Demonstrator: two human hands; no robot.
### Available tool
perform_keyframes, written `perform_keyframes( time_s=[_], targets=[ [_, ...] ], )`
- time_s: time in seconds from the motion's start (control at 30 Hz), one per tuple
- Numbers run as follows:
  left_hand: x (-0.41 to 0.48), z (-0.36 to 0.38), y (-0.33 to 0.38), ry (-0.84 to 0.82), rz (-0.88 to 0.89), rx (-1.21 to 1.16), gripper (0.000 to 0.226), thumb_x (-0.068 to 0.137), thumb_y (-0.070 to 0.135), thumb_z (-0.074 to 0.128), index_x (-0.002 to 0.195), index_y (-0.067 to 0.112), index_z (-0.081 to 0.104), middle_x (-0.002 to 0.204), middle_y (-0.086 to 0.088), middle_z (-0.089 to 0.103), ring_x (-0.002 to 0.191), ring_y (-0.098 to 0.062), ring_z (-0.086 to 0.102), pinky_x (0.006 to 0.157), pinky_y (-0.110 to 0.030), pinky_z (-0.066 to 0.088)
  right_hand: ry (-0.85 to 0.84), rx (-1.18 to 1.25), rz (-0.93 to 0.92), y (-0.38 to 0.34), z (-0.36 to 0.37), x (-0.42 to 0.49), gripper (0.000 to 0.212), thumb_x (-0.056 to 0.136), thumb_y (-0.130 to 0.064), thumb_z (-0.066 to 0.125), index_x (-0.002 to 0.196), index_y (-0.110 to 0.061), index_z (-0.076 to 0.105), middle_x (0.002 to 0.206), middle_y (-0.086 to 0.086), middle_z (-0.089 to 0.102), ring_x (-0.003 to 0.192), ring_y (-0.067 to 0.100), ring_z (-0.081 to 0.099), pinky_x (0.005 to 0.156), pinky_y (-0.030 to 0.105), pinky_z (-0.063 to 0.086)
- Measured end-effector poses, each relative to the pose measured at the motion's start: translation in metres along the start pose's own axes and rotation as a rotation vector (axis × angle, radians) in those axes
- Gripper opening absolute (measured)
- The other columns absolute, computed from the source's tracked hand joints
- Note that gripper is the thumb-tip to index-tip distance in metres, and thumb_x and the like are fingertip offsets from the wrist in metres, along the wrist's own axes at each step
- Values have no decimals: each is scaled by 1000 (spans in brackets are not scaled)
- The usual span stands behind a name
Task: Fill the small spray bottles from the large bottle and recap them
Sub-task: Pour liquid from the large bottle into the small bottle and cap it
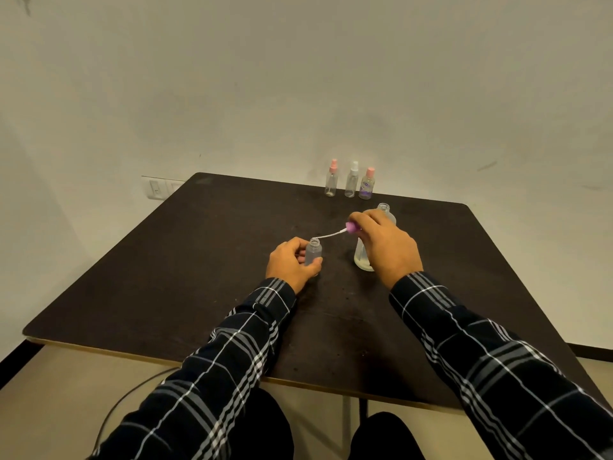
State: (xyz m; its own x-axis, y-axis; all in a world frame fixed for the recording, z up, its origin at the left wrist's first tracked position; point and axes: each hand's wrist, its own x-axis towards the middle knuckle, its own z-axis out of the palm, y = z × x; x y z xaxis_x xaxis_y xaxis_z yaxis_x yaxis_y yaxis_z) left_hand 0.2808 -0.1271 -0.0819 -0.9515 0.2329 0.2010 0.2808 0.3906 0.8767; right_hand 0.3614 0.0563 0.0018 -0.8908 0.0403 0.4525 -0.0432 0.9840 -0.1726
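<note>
On the dark table [185, 260], the left hand [292, 263] grips an uncapped small spray bottle [313, 252] standing upright; the right hand [388, 247] pinches a purple spray cap [352, 227], its white dip tube [330, 235] reaching the bottle's mouth; the large bottle [363, 257] stands open just behind that hand; three capped small bottles [351, 179] line the far edge.
</note>
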Motion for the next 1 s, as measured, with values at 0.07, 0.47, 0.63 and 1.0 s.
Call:
perform_keyframes(
  time_s=[0.07, 0.47, 0.63, 1.0],
  targets=[
    [0, 0, 0, 3, 5, -4, 28, 80, 22, 84, 104, 23, 70, 102, 2, 69, 81, -7, 65, 77, -19, 57, -40, -39, -10, 3, 1, -1, 43, 97, -18, 59, 138, -24, 46, 137, 0, 48, 112, 27, 58, 80, 46, 58],
    [0, 1, 1, 3, -21, -17, 28, 79, 23, 85, 102, 24, 70, 101, 3, 69, 85, -9, 68, 80, -23, 59, -124, -132, -179, -29, -12, 21, 49, 94, -12, 61, 140, -22, 48, 139, 6, 45, 112, 26, 58, 82, 39, 54],
    [2, 2, -1, 0, -16, -16, 27, 77, 23, 85, 99, 24, 69, 100, 1, 70, 82, -9, 68, 78, -23, 59, -305, 13, -170, -39, 4, 36, 37, 95, -9, 56, 131, -20, 57, 129, 4, 54, 114, 24, 57, 97, 38, 49],
    [4, 0, -4, -23, -4, 19, 26, 79, 24, 83, 100, 25, 69, 102, 2, 68, 85, -9, 68, 81, -27, 60, -333, 565, 169, -39, 34, 37, 22, 91, -17, 68, 112, -21, 67, 111, 0, 68, 104, 14, 63, 97, 39, 53]
  ],
)
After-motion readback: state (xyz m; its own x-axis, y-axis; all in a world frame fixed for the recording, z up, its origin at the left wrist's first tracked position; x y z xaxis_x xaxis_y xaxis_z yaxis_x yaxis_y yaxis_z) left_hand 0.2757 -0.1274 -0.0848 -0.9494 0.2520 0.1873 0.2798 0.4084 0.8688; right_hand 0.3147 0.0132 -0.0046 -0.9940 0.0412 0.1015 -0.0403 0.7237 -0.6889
